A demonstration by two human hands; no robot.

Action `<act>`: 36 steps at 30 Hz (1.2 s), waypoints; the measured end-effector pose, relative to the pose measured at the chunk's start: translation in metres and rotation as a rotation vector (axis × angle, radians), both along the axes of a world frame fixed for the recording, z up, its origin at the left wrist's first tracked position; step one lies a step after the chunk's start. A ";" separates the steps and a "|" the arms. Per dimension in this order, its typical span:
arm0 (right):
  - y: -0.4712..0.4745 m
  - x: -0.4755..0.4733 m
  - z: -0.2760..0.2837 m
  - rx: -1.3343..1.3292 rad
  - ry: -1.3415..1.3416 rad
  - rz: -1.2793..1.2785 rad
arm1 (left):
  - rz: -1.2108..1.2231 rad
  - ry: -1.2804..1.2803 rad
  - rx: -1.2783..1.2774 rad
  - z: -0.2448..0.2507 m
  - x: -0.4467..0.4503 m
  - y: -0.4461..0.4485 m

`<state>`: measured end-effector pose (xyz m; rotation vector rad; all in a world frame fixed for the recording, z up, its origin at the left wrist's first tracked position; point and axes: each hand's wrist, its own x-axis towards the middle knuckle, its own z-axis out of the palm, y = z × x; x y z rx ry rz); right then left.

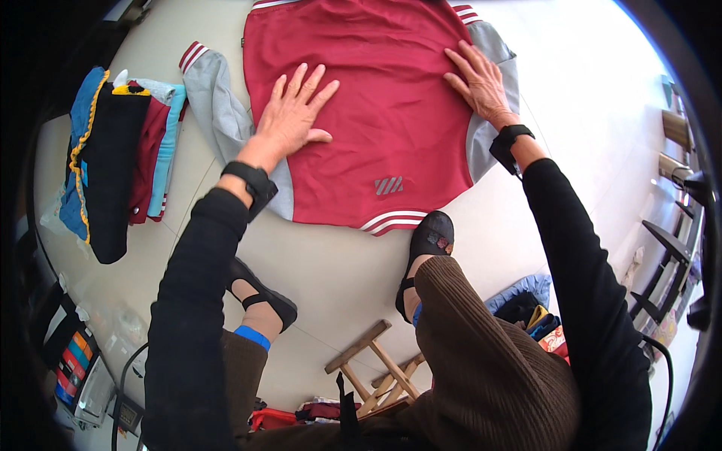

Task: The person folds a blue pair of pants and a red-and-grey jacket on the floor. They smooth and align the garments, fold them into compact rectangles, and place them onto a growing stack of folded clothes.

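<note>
A red jacket (pixel 366 113) with grey sleeves and white-striped ribbing lies spread on the pale tiled floor, its striped collar end towards me. My left hand (pixel 293 115) rests on the left part of the red body, fingers apart. On the upper right of the body, close to the seam of the right sleeve, lies my right hand (pixel 479 82), fingers also spread. Neither hand grips the cloth. The left grey sleeve (pixel 211 96) sticks out sideways, while the right grey sleeve (pixel 496 48) lies along the body. The jacket's far edge runs out of view.
Folded clothes (pixel 115 163) lie in a pile at the left. My black shoe (pixel 431 234) touches or nearly touches the collar. A wooden stool (pixel 372 361) stands beneath me. More clothes (pixel 527 313) are heaped at the lower right; black metal legs (pixel 665 242) line the right side.
</note>
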<state>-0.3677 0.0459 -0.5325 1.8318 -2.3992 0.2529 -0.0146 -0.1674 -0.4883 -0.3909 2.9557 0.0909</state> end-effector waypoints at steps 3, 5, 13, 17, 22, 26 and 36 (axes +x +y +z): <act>0.024 -0.025 0.000 -0.266 -0.016 -0.265 | -0.073 0.287 0.134 0.003 0.005 0.062; 0.051 -0.043 -0.002 -0.037 -0.079 -0.516 | -0.244 0.217 0.140 0.002 0.017 0.112; 0.166 -0.069 0.025 -0.046 -0.204 -0.739 | -0.184 0.178 0.426 -0.006 0.032 0.164; 0.178 -0.028 0.019 0.014 -0.089 -0.816 | 0.010 0.278 0.511 -0.001 0.027 0.174; 0.089 -0.011 0.007 -0.033 -0.117 -0.490 | 0.616 0.463 0.411 0.005 0.060 0.208; -0.007 0.002 0.020 -0.121 -0.097 -0.891 | 0.987 0.535 0.381 0.002 0.094 0.229; -0.254 0.175 0.043 0.144 -0.270 0.444 | 1.961 1.083 1.059 -0.023 0.093 0.196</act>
